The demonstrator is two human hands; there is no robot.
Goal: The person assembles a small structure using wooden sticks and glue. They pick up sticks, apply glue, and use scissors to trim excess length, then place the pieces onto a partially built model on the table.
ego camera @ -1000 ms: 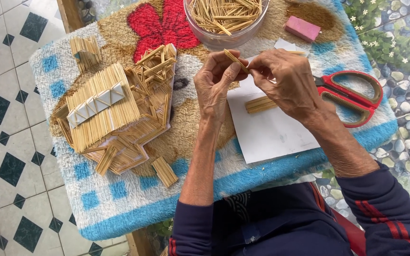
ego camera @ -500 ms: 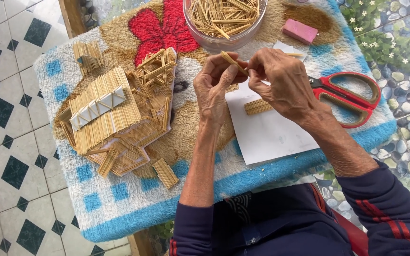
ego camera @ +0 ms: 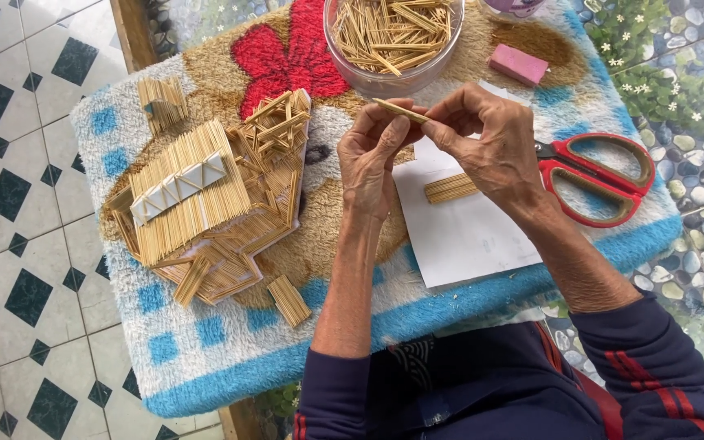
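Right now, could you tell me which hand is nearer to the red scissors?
Right. The right hand sits just beside the red scissors, hiding their blades; the left hand is farther off.

I count two hands, my left hand [ego camera: 375, 155] and my right hand [ego camera: 495, 147], with one toothpick [ego camera: 399, 110] between them. I see one clear bowl [ego camera: 393, 77] of toothpicks, too many to count. There is one toothpick house model [ego camera: 205, 195], one pair of red scissors [ego camera: 605, 175], one pink eraser [ego camera: 518, 63], one white paper sheet [ego camera: 466, 232] and three small glued toothpick bundles [ego camera: 451, 188], [ego camera: 289, 299], [ego camera: 163, 99]. One shaggy mat [ego camera: 205, 358] lies under it all.
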